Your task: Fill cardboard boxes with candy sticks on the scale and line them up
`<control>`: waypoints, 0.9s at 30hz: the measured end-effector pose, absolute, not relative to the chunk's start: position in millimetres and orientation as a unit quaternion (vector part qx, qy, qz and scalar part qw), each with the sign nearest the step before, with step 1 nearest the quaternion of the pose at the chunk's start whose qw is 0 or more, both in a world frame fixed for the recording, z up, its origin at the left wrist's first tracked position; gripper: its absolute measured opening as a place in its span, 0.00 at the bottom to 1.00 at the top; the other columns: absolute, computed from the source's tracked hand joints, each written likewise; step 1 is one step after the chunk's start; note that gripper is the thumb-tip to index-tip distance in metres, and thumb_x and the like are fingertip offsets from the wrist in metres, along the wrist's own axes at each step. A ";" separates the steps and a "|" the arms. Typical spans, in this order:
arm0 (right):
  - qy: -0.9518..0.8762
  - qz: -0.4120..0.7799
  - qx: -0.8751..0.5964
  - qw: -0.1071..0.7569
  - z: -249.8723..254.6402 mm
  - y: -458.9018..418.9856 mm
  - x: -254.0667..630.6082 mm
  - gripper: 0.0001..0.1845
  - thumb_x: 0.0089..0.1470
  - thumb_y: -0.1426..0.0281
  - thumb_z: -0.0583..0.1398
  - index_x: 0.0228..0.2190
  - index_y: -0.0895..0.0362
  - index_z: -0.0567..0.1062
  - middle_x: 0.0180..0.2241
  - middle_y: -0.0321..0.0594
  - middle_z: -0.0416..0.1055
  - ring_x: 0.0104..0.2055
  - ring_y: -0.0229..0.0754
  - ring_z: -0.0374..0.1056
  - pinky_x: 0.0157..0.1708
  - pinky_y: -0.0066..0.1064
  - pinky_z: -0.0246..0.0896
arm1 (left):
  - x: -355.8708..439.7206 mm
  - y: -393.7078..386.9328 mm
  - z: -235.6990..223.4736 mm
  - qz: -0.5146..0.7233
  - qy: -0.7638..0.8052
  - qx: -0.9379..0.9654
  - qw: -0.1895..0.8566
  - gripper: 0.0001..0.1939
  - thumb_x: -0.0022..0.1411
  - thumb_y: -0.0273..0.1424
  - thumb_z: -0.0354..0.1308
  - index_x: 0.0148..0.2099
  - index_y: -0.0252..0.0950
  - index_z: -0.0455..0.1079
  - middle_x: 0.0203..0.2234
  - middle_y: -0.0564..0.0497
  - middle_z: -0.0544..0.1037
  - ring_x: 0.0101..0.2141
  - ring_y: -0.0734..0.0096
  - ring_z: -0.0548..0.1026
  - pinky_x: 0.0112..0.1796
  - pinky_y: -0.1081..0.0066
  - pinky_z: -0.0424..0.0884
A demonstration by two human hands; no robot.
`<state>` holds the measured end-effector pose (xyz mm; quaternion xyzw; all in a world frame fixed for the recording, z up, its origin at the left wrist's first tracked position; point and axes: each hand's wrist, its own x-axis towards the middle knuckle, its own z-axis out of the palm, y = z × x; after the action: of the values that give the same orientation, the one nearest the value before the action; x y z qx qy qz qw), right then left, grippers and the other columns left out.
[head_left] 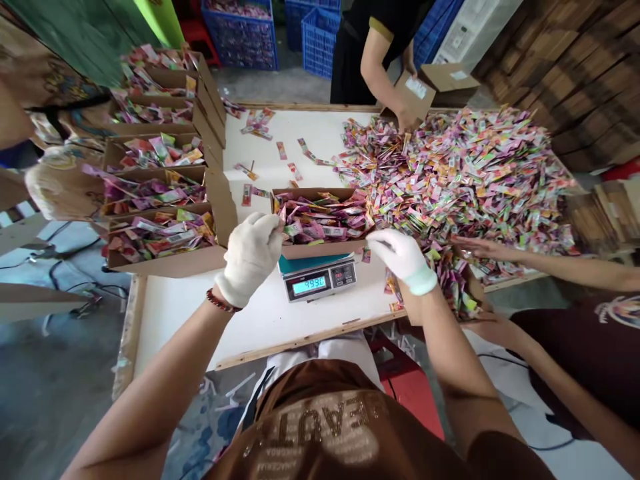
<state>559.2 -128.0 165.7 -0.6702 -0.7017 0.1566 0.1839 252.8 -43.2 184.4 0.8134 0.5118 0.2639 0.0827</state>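
An open cardboard box (320,250) full of small colourful sachets sits on a digital scale (320,280) whose lit display reads about 993. My left hand (250,257), in a white glove, is closed on the box's front left corner. My right hand (403,257), also gloved, is closed in a pinch at the box's front right corner; what it pinches is too small to make out. A big heap of loose sachets (465,173) covers the right half of the white table (260,320).
Several filled boxes (155,200) are stacked in a row at the left. A person across the table holds an open carton (417,93). Another person's arms (540,263) reach into the heap from the right. Blue crates (245,30) stand behind.
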 end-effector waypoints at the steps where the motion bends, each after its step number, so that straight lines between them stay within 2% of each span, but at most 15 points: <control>1: -0.733 0.138 -0.623 0.233 175.4 -117.1 546.0 0.17 0.67 0.65 0.58 0.54 0.52 0.76 0.57 0.44 0.74 0.60 0.48 0.70 0.61 0.42 0.67 | 250.8 -42.4 192.6 0.282 0.498 0.816 0.080 0.11 0.66 0.30 0.52 0.34 0.35 0.74 0.29 0.47 0.75 0.32 0.66 0.73 0.33 0.68 0.64; 4: -0.815 0.058 -0.473 0.329 202.7 -79.6 493.9 0.36 0.58 0.61 0.66 0.64 0.53 0.66 0.66 0.49 0.62 0.71 0.57 0.55 0.69 0.54 0.55 | 254.5 -47.2 224.7 0.325 0.453 0.826 0.084 0.11 0.68 0.32 0.53 0.34 0.35 0.74 0.29 0.49 0.76 0.33 0.67 0.73 0.35 0.69 0.66; 5: -0.831 0.044 -0.441 0.336 209.8 -68.0 476.7 0.37 0.57 0.60 0.66 0.65 0.54 0.65 0.66 0.50 0.62 0.71 0.58 0.55 0.69 0.56 0.54 | 258.7 -50.8 235.2 0.331 0.440 0.830 0.091 0.11 0.68 0.33 0.54 0.34 0.35 0.74 0.30 0.49 0.76 0.33 0.68 0.73 0.35 0.69 0.67; 7: -0.852 0.051 -0.402 0.333 219.3 -50.5 451.8 0.30 0.59 0.64 0.62 0.61 0.57 0.68 0.58 0.51 0.69 0.65 0.56 0.63 0.65 0.52 0.60 | 267.5 -58.9 250.9 0.349 0.425 0.827 0.114 0.12 0.68 0.33 0.54 0.33 0.35 0.73 0.30 0.49 0.76 0.32 0.69 0.73 0.36 0.69 0.68; 9: -0.858 0.066 -0.400 0.315 222.5 -43.3 446.2 0.20 0.61 0.70 0.57 0.54 0.59 0.72 0.49 0.49 0.73 0.55 0.52 0.70 0.57 0.47 0.68 | 270.8 -66.3 256.5 0.378 0.430 0.805 0.157 0.12 0.69 0.34 0.53 0.37 0.35 0.74 0.31 0.50 0.77 0.33 0.69 0.74 0.38 0.68 0.71; 12: -0.842 0.057 -0.442 0.306 219.9 -49.5 477.2 0.16 0.61 0.74 0.55 0.49 0.55 0.72 0.46 0.44 0.72 0.52 0.48 0.71 0.54 0.43 0.69 | 254.9 -74.4 244.1 0.419 0.442 0.758 0.233 0.15 0.71 0.38 0.52 0.51 0.36 0.74 0.38 0.49 0.80 0.37 0.68 0.77 0.41 0.67 0.74; 14: -0.807 0.036 -0.487 0.330 215.6 -59.3 517.0 0.16 0.61 0.75 0.55 0.49 0.52 0.72 0.47 0.41 0.72 0.52 0.47 0.70 0.54 0.43 0.68 | 231.8 -78.2 223.7 0.426 0.452 0.741 0.255 0.18 0.71 0.40 0.53 0.56 0.38 0.73 0.44 0.48 0.80 0.42 0.66 0.79 0.44 0.65 0.75; 17: -0.716 -0.011 -0.605 0.349 205.1 -72.3 585.5 0.14 0.58 0.77 0.56 0.45 0.53 0.72 0.43 0.43 0.74 0.47 0.46 0.70 0.52 0.41 0.67 | 192.6 -83.7 183.4 0.404 0.515 0.712 0.253 0.17 0.70 0.42 0.56 0.54 0.39 0.75 0.45 0.48 0.81 0.44 0.65 0.78 0.49 0.63 0.74; 22: -0.543 -0.049 -0.791 0.277 179.2 -77.4 667.2 0.11 0.54 0.80 0.60 0.40 0.57 0.74 0.40 0.51 0.76 0.42 0.46 0.69 0.48 0.34 0.61 | 159.0 -89.3 139.2 0.353 0.582 0.680 0.272 0.16 0.70 0.42 0.57 0.51 0.39 0.76 0.45 0.48 0.81 0.46 0.62 0.78 0.51 0.60 0.74; 25: -0.503 -0.040 -0.822 0.264 167.5 -71.7 688.0 0.13 0.56 0.78 0.61 0.45 0.62 0.74 0.43 0.54 0.75 0.45 0.45 0.69 0.49 0.32 0.61 | 170.5 -83.6 145.2 0.355 0.567 0.702 0.244 0.15 0.70 0.41 0.56 0.50 0.38 0.77 0.43 0.48 0.81 0.45 0.62 0.78 0.51 0.60 0.74; 27: -0.494 -0.029 -0.829 0.260 163.3 -67.9 696.6 0.26 0.55 0.74 0.65 0.55 0.66 0.70 0.51 0.61 0.72 0.51 0.47 0.69 0.53 0.35 0.60 | 191.2 -75.4 156.4 0.368 0.531 0.731 0.218 0.14 0.70 0.40 0.56 0.48 0.37 0.77 0.44 0.47 0.81 0.46 0.63 0.78 0.51 0.61 0.74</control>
<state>696.6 -67.9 163.3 -0.8290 -0.4943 -0.0288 0.2600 191.2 -75.4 156.4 0.7310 0.5313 0.3683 0.2184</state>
